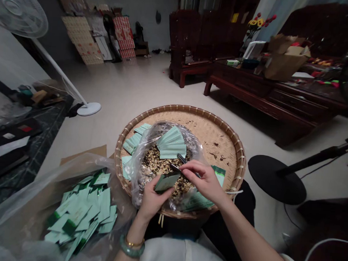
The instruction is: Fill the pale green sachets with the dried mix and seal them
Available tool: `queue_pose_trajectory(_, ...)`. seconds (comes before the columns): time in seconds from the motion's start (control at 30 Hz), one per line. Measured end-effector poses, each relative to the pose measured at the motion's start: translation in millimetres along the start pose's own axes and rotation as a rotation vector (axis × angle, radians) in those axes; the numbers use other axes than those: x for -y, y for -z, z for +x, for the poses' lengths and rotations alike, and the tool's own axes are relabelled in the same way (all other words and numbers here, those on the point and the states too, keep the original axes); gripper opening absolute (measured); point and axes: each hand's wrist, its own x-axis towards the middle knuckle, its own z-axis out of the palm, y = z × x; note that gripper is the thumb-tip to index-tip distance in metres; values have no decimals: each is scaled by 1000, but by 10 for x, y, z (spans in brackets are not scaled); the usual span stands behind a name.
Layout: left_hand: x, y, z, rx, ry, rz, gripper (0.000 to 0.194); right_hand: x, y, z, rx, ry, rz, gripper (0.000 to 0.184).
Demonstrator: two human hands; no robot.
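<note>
My left hand (151, 198) is closed around a small pale-green packet (168, 181), held upright over a clear plastic bag (136, 163). My right hand (203, 179) grips a pair of dark tongs (175, 168), their two tips apart just above the packet. Inside the bag lies a loose mix of dried tea-like flakes (154, 159), pale and dark. A fanned stack of green packets (172, 142) rests on the mix. The bag sits in a round woven bamboo tray (221, 130). More green packets (131, 143) lie at the tray's left side, and others at its lower right.
Left of the tray, a large clear bag (12, 222) holds many filled-looking green packets (88, 208). A white standing fan (89, 108) is at the left and a black stand base (278, 179) at the right. A dark wooden table (266, 95) stands behind.
</note>
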Motion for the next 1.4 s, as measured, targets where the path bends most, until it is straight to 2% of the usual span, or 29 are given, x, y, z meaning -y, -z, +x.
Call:
queue_pose_trajectory(0.1, 6, -4, -4, 10, -34, 48, 19, 90, -45, -44, -21, -13, 9, 18)
queue_pose_trajectory(0.3, -22, 22, -14, 14, -72, 65, 14, 52, -122, -48, 2, -165, 129, 21)
queue_pose_trajectory(0.43, -52, 42, -13, 41, -69, 51, 14, 90, -102, -31, 1, -164, 156, 19)
queue_pose_trajectory(0.53, -77, 53, -21, 72, 5, -19, 24, 109, -47, -23, 101, -95, 93, 21)
queue_pose_trajectory(0.63, -86, 66, -28, 118, 99, -99, 35, 105, 17, -10, 184, 71, -33, 26)
queue_pose_trajectory(0.73, -76, 79, -24, 168, 165, -143, 37, 98, 62, 7, 243, 221, -88, 21)
queue_pose_trajectory(0.97, -76, 88, -19, 243, 235, -211, 37, 116, 92, 29, 247, 292, -114, 19)
queue_pose_trajectory(1.07, -68, 74, -22, 267, 267, -237, 38, 109, 89, 43, 236, 251, -144, 16)
queue_pose_trajectory(1.17, -51, 67, -19, 268, 298, -254, 37, 78, 94, 70, 216, 141, -101, 13)
queue_pose_trajectory(1.33, -58, 103, -16, 231, 299, -271, 36, 10, 131, 101, 50, -41, 6, 11)
queue_pose_trajectory(1.4, -68, 123, -18, 193, 298, -298, 38, -27, 137, 85, 151, -43, -59, 11)
